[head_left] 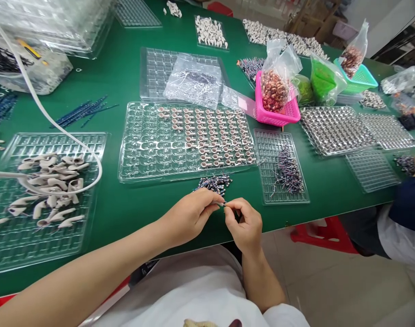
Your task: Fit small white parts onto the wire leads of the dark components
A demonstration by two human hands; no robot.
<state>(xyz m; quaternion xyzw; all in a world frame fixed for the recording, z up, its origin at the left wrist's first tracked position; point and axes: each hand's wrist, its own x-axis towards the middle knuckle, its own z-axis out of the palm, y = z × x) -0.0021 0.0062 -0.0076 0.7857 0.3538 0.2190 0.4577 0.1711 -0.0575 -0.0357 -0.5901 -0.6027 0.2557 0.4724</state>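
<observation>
Close to the table's front edge, my left hand (192, 215) and my right hand (244, 223) meet fingertip to fingertip. Both are closed in a pinch on a tiny dark-and-white part (223, 204), mostly covered by the fingers. Just beyond them lies a pile of small dark parts with pale ends (214, 182). Behind that pile is a clear plastic tray (149, 170), its right side filled with rows of small beige pieces with round ends (212, 138). To the right, another clear tray (265, 175) bears a heap of thin dark wired parts (289, 170).
At left, a tray (51, 247) holds beige curved shells (56, 181), with a white cable (40, 106) arching over it. A pink basket (279, 117) with bagged reddish parts stands at right. Farther right sit metallic-looking filled trays (337, 129) and a co-worker's arm (408, 200).
</observation>
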